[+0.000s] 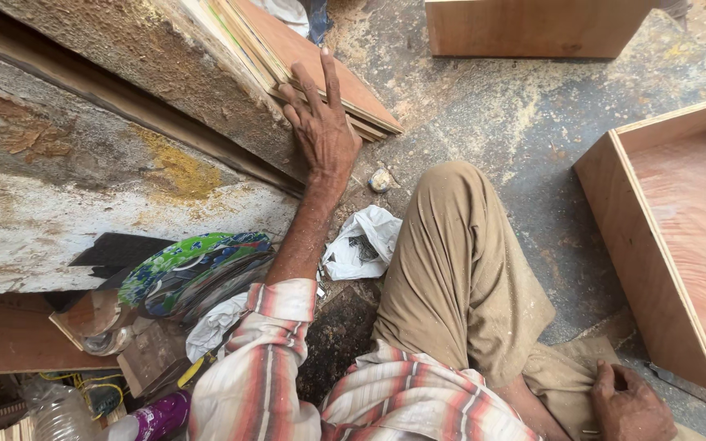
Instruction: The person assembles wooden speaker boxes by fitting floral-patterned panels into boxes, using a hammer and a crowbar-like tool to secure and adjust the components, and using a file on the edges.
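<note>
Dusty floor, left hand (321,122) on plywood sheets (304,57) slanting away rightward

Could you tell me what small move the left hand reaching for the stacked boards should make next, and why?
Probably curl the fingers around the top board's edge. The left hand lies flat and open on the boards, gripping nothing, while the right hand rests by the knee.
</note>
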